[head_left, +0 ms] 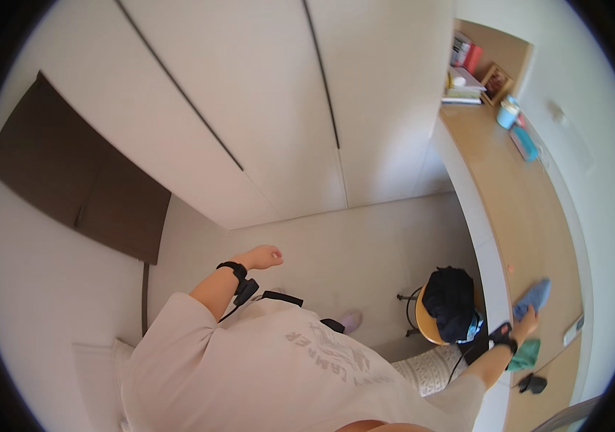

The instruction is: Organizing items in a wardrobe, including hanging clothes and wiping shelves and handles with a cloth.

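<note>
Over the desk on the right, my right hand (527,325) has its fingers on a crumpled blue-grey cloth (534,297), gripping its near end against the wooden top. Just nearer to me than that hand lies a green cloth (525,356) at the desk's front edge. My left hand (260,257) hangs over the floor with its fingers curled in, and nothing shows in it. Both wrists carry black bands with cables.
The long wooden desk (495,169) curves along the right wall, with a light-blue jar (507,113), a teal case (523,143) and books (464,88) at its far end. A stool (428,324) bearing dark clothing (449,302) stands beside it. White cabinets (250,86) rise ahead.
</note>
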Tool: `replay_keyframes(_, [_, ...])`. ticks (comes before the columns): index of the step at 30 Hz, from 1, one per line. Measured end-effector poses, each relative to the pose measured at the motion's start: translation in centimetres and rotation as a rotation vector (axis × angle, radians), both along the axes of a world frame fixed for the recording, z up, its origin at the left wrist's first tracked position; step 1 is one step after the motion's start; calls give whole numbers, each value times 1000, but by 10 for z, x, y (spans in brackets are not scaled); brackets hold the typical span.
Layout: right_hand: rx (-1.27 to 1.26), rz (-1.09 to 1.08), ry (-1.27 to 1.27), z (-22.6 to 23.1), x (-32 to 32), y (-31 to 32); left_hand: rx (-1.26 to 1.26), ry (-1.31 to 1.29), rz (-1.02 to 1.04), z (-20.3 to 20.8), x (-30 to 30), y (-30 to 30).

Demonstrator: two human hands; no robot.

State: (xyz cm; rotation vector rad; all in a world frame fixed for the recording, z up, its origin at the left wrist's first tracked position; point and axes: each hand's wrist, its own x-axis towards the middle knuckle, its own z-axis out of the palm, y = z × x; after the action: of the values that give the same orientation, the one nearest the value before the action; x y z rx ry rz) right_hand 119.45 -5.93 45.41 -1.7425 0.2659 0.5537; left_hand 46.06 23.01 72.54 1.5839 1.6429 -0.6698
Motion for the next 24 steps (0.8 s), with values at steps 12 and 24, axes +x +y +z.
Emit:
replay_keyframes(12, [728, 975, 678, 199, -402, 185, 72, -794, 14, 71, 138, -6])
replay_keyframes(24, [810, 1260, 1181, 307, -582, 284, 155, -1200, 1005, 133, -22, -14])
